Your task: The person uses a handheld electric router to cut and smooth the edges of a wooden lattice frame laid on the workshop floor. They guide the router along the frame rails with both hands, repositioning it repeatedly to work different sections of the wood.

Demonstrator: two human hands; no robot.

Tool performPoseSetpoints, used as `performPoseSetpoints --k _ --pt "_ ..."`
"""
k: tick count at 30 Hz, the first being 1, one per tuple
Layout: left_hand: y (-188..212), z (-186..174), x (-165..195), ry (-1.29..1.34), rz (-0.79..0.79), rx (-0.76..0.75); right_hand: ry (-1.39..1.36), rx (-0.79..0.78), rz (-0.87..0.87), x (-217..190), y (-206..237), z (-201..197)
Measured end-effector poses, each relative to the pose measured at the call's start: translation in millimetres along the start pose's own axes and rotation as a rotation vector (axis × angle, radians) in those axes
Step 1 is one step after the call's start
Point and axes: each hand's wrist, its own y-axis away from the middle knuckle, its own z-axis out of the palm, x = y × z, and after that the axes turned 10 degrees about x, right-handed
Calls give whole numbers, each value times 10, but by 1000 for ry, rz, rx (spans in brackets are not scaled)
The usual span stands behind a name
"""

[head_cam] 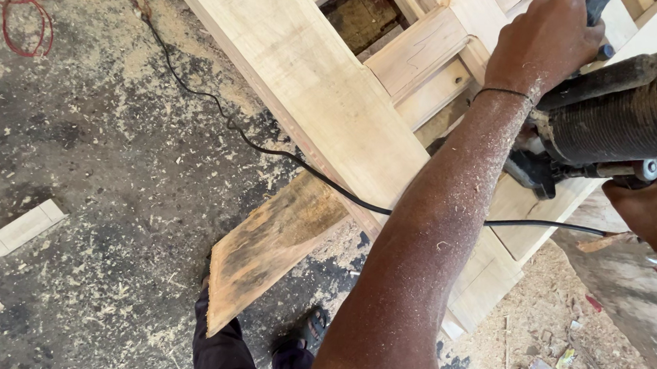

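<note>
Over the pale wooden frame (pixel 333 101), which ran slantwise across the view, the left hand (pixel 542 42) was closed around the top handle of a power tool (pixel 613 122), fingers wrapped tight on it, the dusty forearm reaching up from the bottom edge. A thin black band sat at the wrist. The right hand (pixel 650 208) lay under the tool's rear end at the right edge, pressed against its dark ribbed body; whether its fingers were curled shut could not be told, since most of the hand was cut off by the edge. The power tool sat on the right part of the frame, its blue casing just showing at the far right. A black cord (pixel 270 152) trailed from the tool leftward over the frame's edge and across the floor (pixel 100 193), which was dark and strewn with sawdust. A rough brown board (pixel 271 246) stuck out from beneath the frame, near the person's sandalled foot (pixel 308 331). A small pale wood block (pixel 23 227) lay well apart on the left, and a red wire (pixel 27 14) looped in the upper left corner.
</note>
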Motion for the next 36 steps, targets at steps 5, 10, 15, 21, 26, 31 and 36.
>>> performPoseSetpoints --k 5,10,15,21,26,31,36 --pt "0 -1 16 7 0 -7 -82 45 15 -138 -31 -82" --pt "10 -7 42 21 -35 -36 -127 62 17 -160 -48 -83" --pt "21 -29 75 29 -51 -45 -152 30 55 14 34 -36" --pt "20 -110 91 28 -55 7 91 -9 181 -25 -11 -32" --pt "-15 -159 84 34 -1 46 335 -42 78 -305 -108 -241" --pt "-21 -149 92 71 -27 -76 422 -20 65 -376 -153 -292" --pt "-32 -171 107 69 -22 -87 312 -1 75 -217 -62 -217"
